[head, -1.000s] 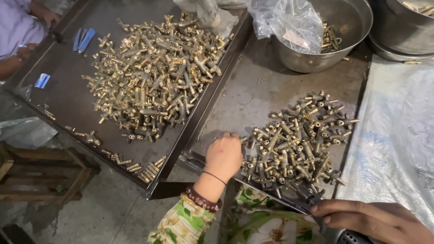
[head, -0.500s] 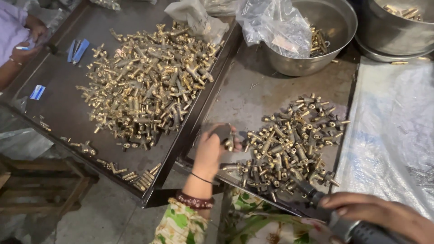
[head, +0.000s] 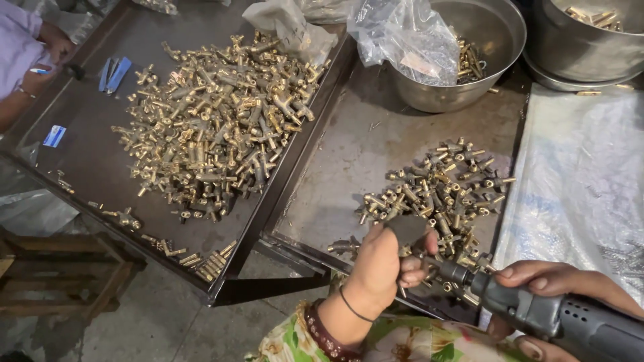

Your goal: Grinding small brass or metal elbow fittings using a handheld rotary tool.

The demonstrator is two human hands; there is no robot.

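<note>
Two dark metal trays (head: 315,144) hold brass fittings, and above the nearer pile (head: 436,191) the left hand (head: 382,268) pinches one fitting (head: 406,231) steady against the tip of a grey power tool (head: 557,318), which the right hand (head: 563,281) clasps firmly

The light is soft and fairly even, falling from above, and the scene reads dim with muted, brownish tones. The heaped brass fittings (head: 215,127) catch small glints, and the clear plastic bag (head: 402,40) and white sheet (head: 577,181) show pale glare. Shadows are shallow beneath the trays. Focus is sharp centrally, with slight softness and wide-angle stretch at the edges.
</note>
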